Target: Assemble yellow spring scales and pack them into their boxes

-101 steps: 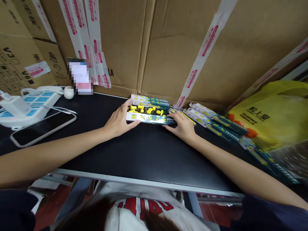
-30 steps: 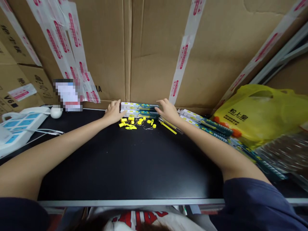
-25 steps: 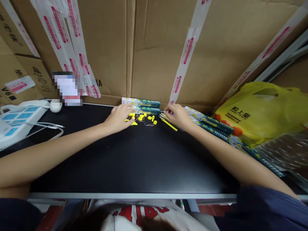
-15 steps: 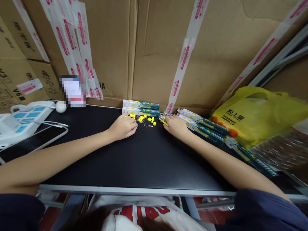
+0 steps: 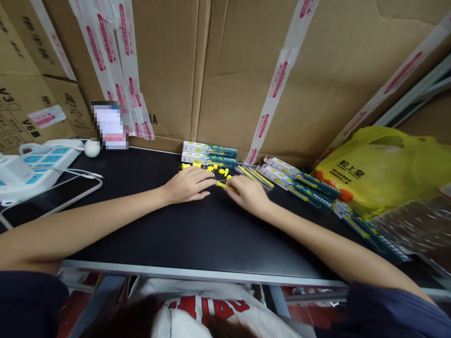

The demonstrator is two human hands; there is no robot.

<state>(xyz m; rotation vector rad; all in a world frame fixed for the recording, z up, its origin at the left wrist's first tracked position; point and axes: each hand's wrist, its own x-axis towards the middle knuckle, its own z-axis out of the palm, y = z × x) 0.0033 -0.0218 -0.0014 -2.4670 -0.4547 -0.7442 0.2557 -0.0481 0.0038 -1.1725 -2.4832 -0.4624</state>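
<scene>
My right hand (image 5: 249, 193) is closed on a thin yellow rod (image 5: 221, 185), whose tip points left toward my other hand. My left hand (image 5: 188, 184) lies low over the black table, fingers stretched to the right and thumb apart, with nothing visible in it. Small yellow plastic pieces (image 5: 226, 172) lie just beyond the two hands, some partly covered by the left fingers. Behind my right hand lies a bundle of thin metal and yellow rods (image 5: 259, 174).
Two printed narrow boxes (image 5: 209, 158) lie against the cardboard wall (image 5: 239, 84); several more boxes (image 5: 299, 185) lie to the right, beside a yellow plastic bag (image 5: 384, 169). At left are a white power strip (image 5: 52, 162), a tablet-like device (image 5: 45, 195) and a blurred phone (image 5: 110, 126).
My right hand has moved left from the rod bundle, bringing a yellow rod with it. My left hand has shifted slightly right, with its fingers straighter. The view has shifted slightly.
</scene>
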